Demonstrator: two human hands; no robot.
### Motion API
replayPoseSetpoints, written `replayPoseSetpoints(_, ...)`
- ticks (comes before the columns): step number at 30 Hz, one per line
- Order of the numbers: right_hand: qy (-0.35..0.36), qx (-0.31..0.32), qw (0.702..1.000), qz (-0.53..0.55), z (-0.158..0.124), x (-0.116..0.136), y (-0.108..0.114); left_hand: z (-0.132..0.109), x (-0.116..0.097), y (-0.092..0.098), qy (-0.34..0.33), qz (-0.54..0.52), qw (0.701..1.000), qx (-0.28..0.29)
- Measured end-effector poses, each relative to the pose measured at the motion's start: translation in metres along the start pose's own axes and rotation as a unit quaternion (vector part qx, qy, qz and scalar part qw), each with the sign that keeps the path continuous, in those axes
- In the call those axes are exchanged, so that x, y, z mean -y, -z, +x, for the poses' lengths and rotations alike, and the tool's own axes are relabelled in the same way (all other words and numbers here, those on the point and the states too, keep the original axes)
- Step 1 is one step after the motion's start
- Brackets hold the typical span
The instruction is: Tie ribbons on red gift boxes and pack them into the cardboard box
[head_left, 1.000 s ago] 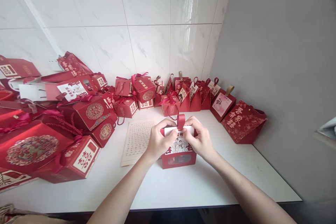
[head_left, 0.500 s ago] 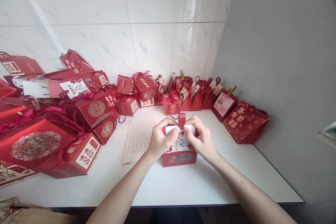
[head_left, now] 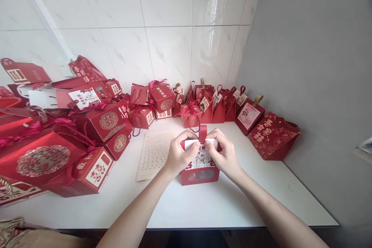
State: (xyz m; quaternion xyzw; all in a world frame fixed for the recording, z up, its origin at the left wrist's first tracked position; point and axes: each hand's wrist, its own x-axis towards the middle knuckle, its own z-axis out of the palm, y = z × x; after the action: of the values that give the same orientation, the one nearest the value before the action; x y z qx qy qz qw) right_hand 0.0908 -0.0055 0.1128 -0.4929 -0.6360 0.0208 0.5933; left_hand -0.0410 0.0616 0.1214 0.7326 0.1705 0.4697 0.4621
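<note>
A red gift box stands upright at the middle of the white table, with a white printed card on its front, a clear window low down and a ribbon loop on top. My left hand grips the box's upper left edge, its thumb pressed on the card near the loop. On the upper right edge my right hand pinches in the same way, thumb on the card. The fingertips behind the box are hidden. Just left of my left hand lies a sheet of handwritten paper.
Piled along the left are several red boxes with ribbons and cord handles. More small boxes line the tiled wall at the back. A larger patterned box stands at the right by the grey wall. Brown packaging shows at the lower left.
Both hands keep their grip on the box, with hardly any movement. The whole view has shifted very slightly.
</note>
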Motion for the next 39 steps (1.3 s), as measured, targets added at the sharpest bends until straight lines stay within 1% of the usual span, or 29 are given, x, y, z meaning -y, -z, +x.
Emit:
replayPoseSetpoints(5, -0.012, -0.003, 1.000, -0.017, -0.0006, 0.0000, -0.0005, 0.0009, -0.0017, 0.0009, -0.010, 0.033, 0.999, 0.001)
replayPoseSetpoints(10, 0.001, -0.010, 1.000, -0.007, -0.0006, 0.0001, -0.0008, 0.0005, -0.0005, 0.0006, -0.008, 0.011, 1.000, -0.001)
replayPoseSetpoints(14, 0.001, -0.010, 1.000, -0.003, -0.0007, -0.0004, -0.0010, 0.0005, 0.0001, 0.0004, -0.004, -0.009, 1.000, 0.010)
replayPoseSetpoints(20, -0.001, 0.000, 1.000, -0.007, 0.0000, 0.0004, -0.0007, 0.0010, -0.0005, 0.0004, -0.009, 0.009, 1.000, -0.007)
replayPoseSetpoints(26, -0.017, 0.008, 1.000, -0.019, 0.0018, 0.0012, 0.0016, 0.0009, -0.0015, 0.0007, 0.008, 0.028, 1.000, 0.000)
replayPoseSetpoints(30, -0.003, 0.000, 1.000, -0.020, 0.0008, 0.0008, 0.0004, 0.0009, -0.0019, 0.0000, 0.007, 0.012, 1.000, -0.010)
replayPoseSetpoints(33, 0.007, -0.004, 1.000, -0.009, -0.0001, 0.0003, -0.0009, 0.0009, -0.0022, -0.0006, 0.001, 0.006, 1.000, -0.006)
replayPoseSetpoints(39, 0.000, -0.004, 1.000, -0.011, 0.0008, 0.0014, -0.0003, 0.0010, -0.0012, -0.0004, -0.008, 0.025, 1.000, -0.014)
